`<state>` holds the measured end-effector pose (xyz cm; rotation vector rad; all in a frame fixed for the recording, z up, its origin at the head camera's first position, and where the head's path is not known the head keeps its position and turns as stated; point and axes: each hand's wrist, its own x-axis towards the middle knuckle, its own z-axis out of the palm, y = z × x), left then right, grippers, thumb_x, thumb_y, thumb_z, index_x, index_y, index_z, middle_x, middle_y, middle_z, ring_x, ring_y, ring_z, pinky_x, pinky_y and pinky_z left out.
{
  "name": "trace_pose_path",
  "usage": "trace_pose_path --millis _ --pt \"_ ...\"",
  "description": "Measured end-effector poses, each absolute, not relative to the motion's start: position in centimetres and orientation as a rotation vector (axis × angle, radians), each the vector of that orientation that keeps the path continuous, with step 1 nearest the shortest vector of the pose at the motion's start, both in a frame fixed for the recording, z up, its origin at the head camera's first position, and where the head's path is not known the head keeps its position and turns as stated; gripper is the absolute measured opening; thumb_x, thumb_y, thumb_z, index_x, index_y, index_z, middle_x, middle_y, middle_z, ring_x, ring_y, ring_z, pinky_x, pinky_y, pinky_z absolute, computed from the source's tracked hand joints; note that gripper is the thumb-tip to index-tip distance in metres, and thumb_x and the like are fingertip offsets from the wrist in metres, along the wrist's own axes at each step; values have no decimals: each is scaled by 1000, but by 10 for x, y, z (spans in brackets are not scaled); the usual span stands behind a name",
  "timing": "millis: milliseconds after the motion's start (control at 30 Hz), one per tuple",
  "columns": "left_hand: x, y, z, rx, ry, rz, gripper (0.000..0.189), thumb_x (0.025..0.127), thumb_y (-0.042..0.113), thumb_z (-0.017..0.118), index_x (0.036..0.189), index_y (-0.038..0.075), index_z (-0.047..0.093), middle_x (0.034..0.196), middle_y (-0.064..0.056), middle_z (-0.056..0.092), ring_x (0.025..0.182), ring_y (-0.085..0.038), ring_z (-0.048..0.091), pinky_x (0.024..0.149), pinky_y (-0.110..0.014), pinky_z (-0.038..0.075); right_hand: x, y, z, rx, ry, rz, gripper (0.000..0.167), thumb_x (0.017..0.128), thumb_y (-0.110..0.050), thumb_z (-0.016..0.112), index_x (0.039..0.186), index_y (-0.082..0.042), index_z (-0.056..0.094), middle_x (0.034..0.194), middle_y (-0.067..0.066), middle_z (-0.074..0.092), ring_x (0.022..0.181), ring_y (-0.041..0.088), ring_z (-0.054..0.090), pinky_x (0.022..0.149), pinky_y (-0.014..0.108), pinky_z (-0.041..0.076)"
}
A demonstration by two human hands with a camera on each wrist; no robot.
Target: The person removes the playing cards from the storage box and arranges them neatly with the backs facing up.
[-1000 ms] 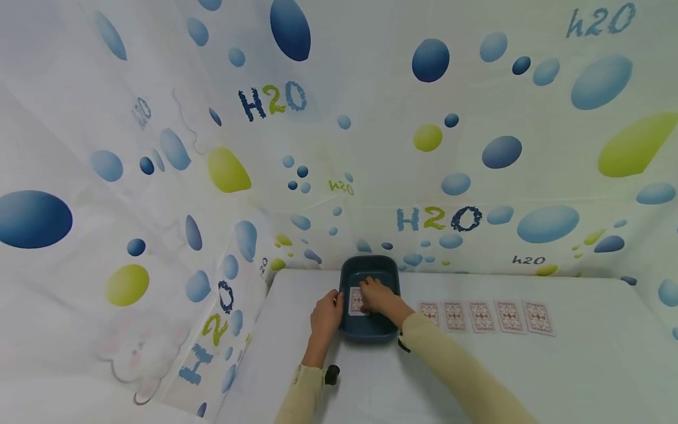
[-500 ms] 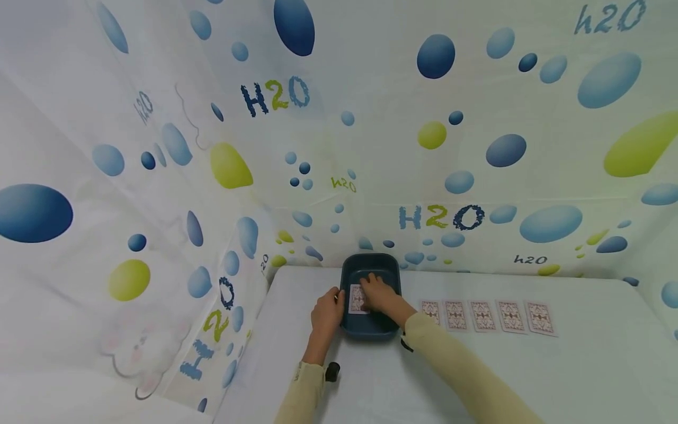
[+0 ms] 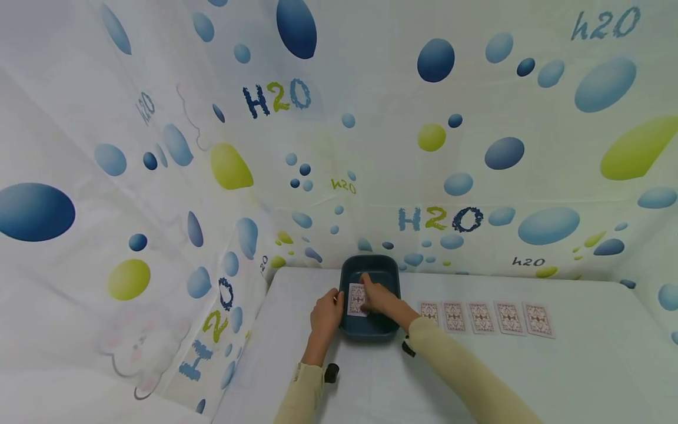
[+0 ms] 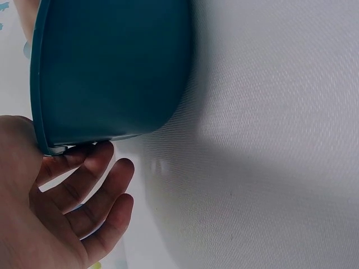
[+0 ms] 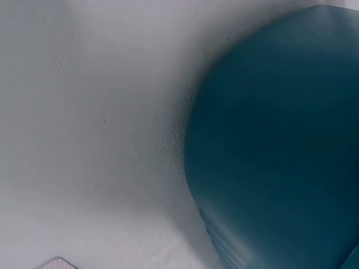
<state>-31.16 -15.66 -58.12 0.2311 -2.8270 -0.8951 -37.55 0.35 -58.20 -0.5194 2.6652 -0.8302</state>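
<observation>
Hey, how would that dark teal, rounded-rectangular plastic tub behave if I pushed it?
The dark teal, rounded-rectangular plastic tub would probably slide rather than roll, since it sits upright on the pale, fabric-textured tabletop. Its smooth, undented wall suggests it's fairly stiff. It's likely light for its size, being open-topped with an apparently thin rim.

White sheeting [image 3: 381, 162] printed with blue and yellow-green ovals [image 3: 548, 226] hangs behind a white-covered table [image 3: 577, 371]. The light is soft.
</observation>
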Motion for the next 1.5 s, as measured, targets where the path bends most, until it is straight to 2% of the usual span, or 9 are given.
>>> trace_pose_path --millis 233,333,567,767,900,1167,1400,1500 --pt "-313 -156 -582 239 -2836 -909 25 104 31 53 90 12 62 75 -4 64 58 -17 52 52 -31 37 -380 10 -583 -576 2581 -995 50 91 -10 73 130 -13 42 117 16 63 103 27 64 91 46 51" --pt "-313 -156 -582 232 -2835 -913 25 104 31 53 90 12 61 74 -4 64 58 -16 52 52 -30 37 -379 13 -579 -561 2548 -1039 46 91 -10 73 127 -13 46 114 14 64 97 23 63 88 43 52" --pt "-313 -157 -582 251 -2840 -928 25 105 32 52 93 12 63 75 -5 64 59 -17 52 54 -31 38 -374 22 -560 -593 2513 -1041 42 90 -9 74 128 -10 55 90 5 64 74 15 58 67 29 47" --pt "-314 -154 -581 288 -2845 -921 26 105 32 52 94 11 63 76 -5 63 60 -18 52 54 -31 37 -371 41 -539 -632 2466 -1098 41 91 -12 73 129 -11 57 87 3 65 71 14 58 65 27 46" --pt "-314 -153 -582 277 -2836 -916 26 105 32 52 95 11 63 75 -6 64 59 -17 52 53 -30 37 -372 65 -535 -686 2424 -1147 44 92 -17 73 132 -11 56 86 3 66 73 14 59 67 28 46" --pt "-314 -155 -584 277 -2815 -905 25 104 31 53 93 11 63 74 -6 63 58 -18 52 52 -31 36 -366 122 -531 -656 2375 -1146 48 92 -27 74 135 -17 55 87 3 68 83 24 62 74 30 47" --pt "-314 -154 -584 265 -2826 -913 26 105 32 52 93 11 62 74 -5 63 58 -17 51 52 -30 36 -353 182 -537 -697 2341 -1199 50 94 -25 71 138 -14 52 77 13 64 67 24 56 66 30 46" --pt "-313 -153 -583 261 -2828 -917 27 105 32 52 92 11 62 74 -5 64 58 -17 51 52 -30 36 -348 211 -542 -696 2349 -1210 50 95 -25 70 139 -11 51 77 16 61 66 27 55 64 28 45"
